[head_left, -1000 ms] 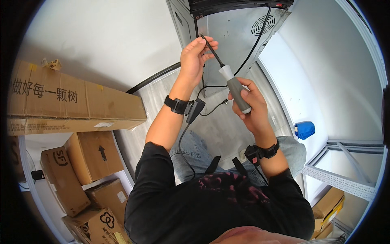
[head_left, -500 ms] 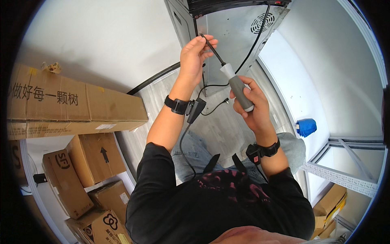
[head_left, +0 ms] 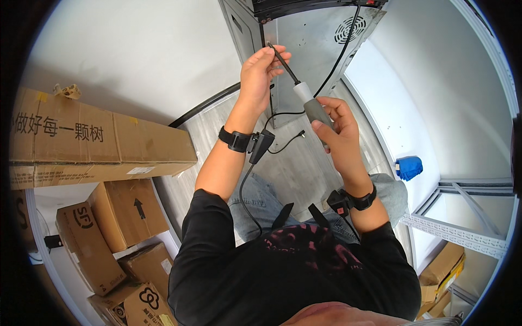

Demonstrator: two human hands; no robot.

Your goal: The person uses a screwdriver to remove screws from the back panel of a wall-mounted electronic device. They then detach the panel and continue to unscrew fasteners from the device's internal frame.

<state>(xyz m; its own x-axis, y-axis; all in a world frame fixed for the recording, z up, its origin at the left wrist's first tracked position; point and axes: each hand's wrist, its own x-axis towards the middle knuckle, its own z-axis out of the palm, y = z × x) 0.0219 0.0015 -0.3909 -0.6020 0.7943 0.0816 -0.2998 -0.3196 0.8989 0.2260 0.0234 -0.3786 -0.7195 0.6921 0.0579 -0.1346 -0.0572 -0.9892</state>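
Note:
A screwdriver (head_left: 286,69) with a long dark shaft and a grey handle with a pale collar slants up and left. My right hand (head_left: 340,129) is closed round its handle. Near the tip, my left hand (head_left: 260,73) pinches the shaft between thumb and fingers, the other fingers loosely spread. The tip meets the left edge of a grey metal panel (head_left: 304,60) on an appliance; what it touches there is too small to make out. Each wrist wears a black strap with a small device; a cable runs from each.
A black cord (head_left: 340,57) hangs down the panel, and a loose plug (head_left: 302,133) lies on the wood-look floor (head_left: 283,163). Cardboard boxes (head_left: 103,133) crowd the left. On the right are a metal shelf frame (head_left: 457,233) and a blue bundle (head_left: 409,168) on a white ledge.
My right hand has shifted its grip and turned on the handle, its thumb now lower across it. My left hand stays nearly still at the shaft.

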